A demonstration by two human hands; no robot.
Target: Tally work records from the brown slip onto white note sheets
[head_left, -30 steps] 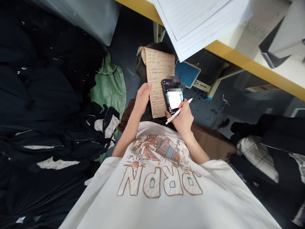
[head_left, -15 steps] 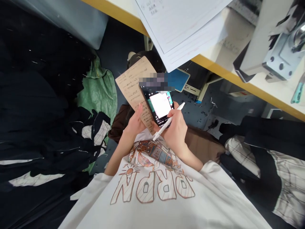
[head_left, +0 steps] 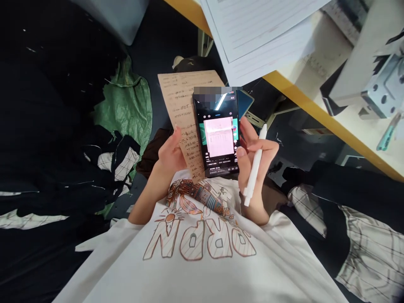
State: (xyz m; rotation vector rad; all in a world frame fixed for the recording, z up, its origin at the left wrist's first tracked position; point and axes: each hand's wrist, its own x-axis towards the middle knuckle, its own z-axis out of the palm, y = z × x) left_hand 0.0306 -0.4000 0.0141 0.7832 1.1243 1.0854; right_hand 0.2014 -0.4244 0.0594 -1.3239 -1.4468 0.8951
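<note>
My left hand [head_left: 170,158] grips the lower edge of a brown paper sheet [head_left: 181,109] covered in handwritten lines. My right hand [head_left: 248,160] holds a black smartphone [head_left: 217,136] by its right edge, with a white pen [head_left: 255,168] held between the fingers. The phone stands upright over the paper's right side and hides part of it. Its screen is lit and shows a pale pink page with small text. The top of the screen is blurred out.
White lined sheets [head_left: 259,29] overhang a yellow-edged desk [head_left: 315,101] at the top right, with a metal bracket [head_left: 381,88] beyond. A green woven bag [head_left: 126,113] and dark plaid-lined garments [head_left: 63,126] lie left. More garments [head_left: 356,210] lie right.
The phone has turned upright and moved up. My right hand has shifted to its right edge, and the pen now points up. The paper has swung level at its top edge.
</note>
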